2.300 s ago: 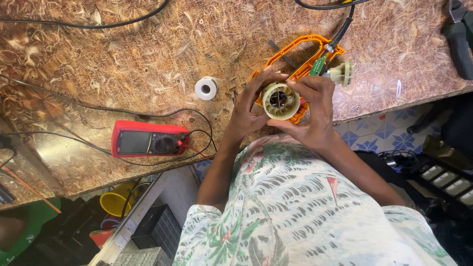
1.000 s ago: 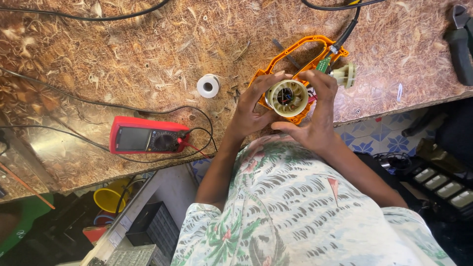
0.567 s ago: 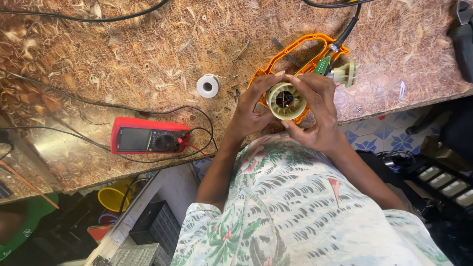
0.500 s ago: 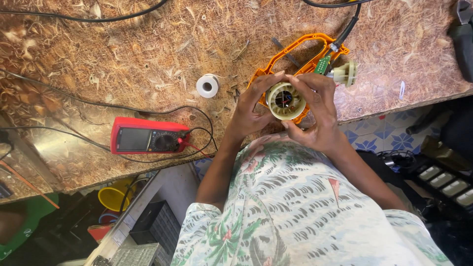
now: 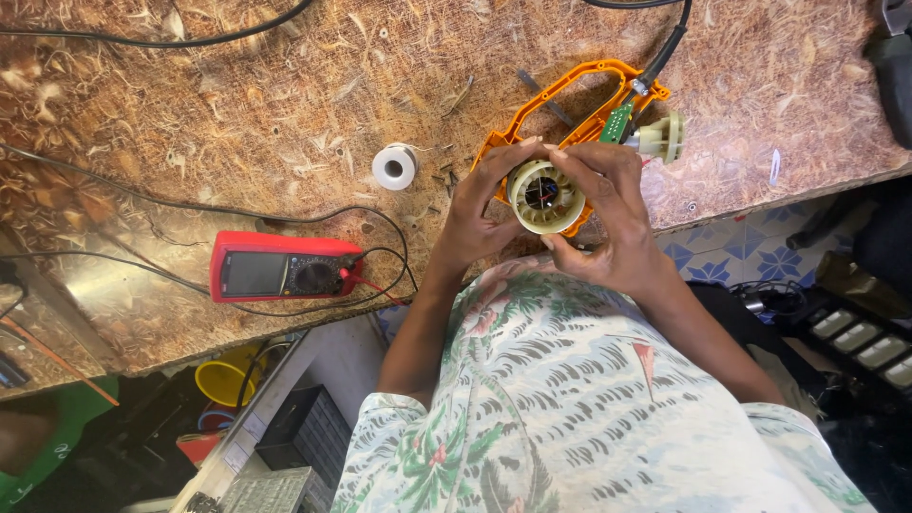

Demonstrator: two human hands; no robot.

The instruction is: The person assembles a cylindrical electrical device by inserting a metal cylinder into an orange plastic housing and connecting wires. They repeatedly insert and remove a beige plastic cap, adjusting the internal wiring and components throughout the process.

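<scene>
Left hand [image 5: 475, 214] and right hand [image 5: 608, 218] together clasped a cream ribbed round part [image 5: 544, 196], held just above the surface's [image 5: 237, 114] near edge, over an orange housing [image 5: 589, 104]. White solder spool [image 5: 393, 166] lay nearby; red multimeter [image 5: 280, 275] sat at the near edge.

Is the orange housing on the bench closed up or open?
Open. The orange housing lies as a bare shell half on the bench, its green circuit board exposed, with no cover on it.
</scene>
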